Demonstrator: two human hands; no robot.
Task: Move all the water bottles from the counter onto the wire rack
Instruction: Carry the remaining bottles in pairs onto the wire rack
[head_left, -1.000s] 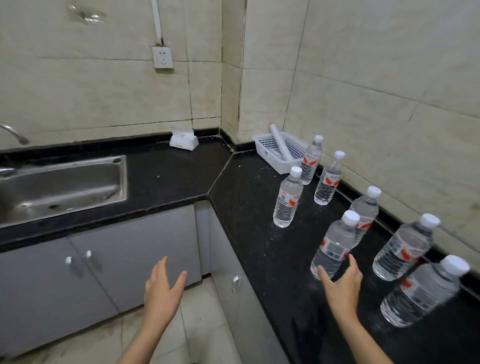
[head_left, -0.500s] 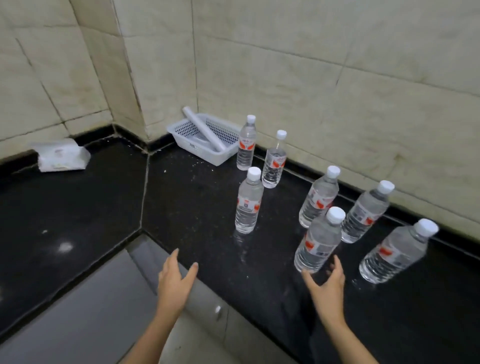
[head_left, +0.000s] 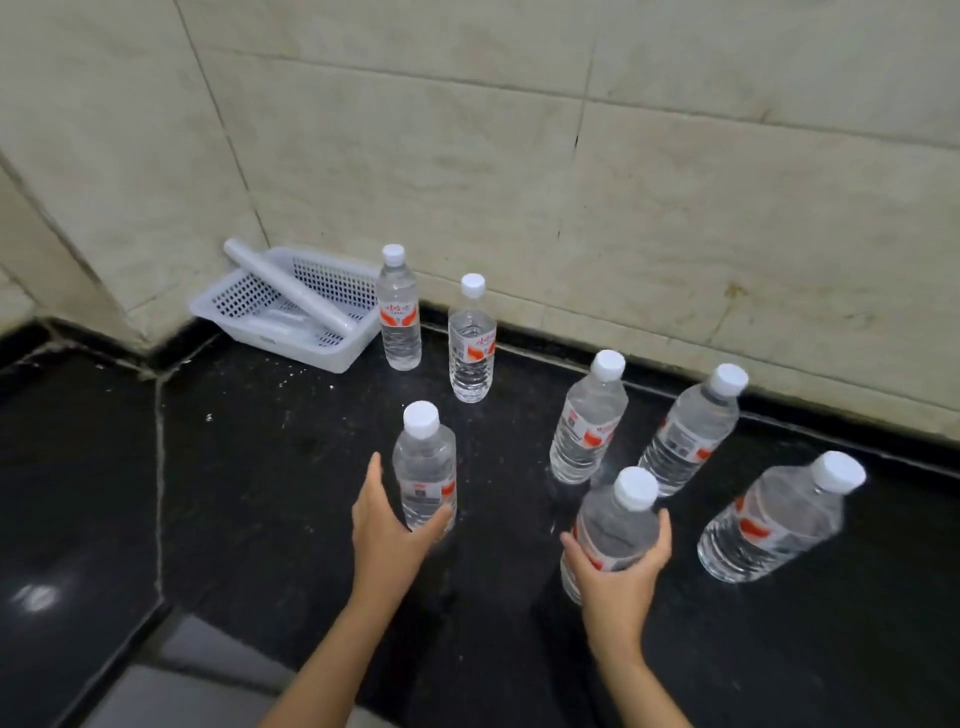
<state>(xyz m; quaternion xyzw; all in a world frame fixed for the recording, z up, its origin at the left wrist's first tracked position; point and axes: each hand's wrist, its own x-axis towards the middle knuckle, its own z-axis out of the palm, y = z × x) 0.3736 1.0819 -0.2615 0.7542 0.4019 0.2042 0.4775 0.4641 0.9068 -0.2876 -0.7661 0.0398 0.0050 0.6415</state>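
I have both hands over the black counter (head_left: 249, 467), a polished stone slab with pale specks and a thin seam running back toward the corner.

My right hand (head_left: 618, 571) grips the right bottle (head_left: 615, 525): the thumb is on its left side and the fingers are curled round its right, low on the ribbed clear plastic. The hand hides the bottle's base, so I cannot tell whether it is off the stone.

My left hand (head_left: 387, 525) is spread wide. The left bottle (head_left: 425, 478) stands in the fork of that hand, with the thumb lying across its lower front and the fingers straight up its left side, not closed on it.

Every bottle is the same slim clear cylinder with a white screw cap and a white-and-red label. The end bottle (head_left: 774, 519) stands right of my right hand, apart from it. Behind are the inner mid bottle (head_left: 589, 421) and the outer mid bottle (head_left: 688, 431), near each other by the black skirting. Further back stand the far-right bottle (head_left: 471, 343) and the far-left bottle (head_left: 399, 312). All seven are on the counter.

Just beside the far-left bottle, in the corner, is a white perforated plastic basket (head_left: 244, 299) with a white tube (head_left: 291, 293) lying slantwise across it. Behind it all rises a wall (head_left: 519, 182) of large cream tiles, stained, with dark grout lines.
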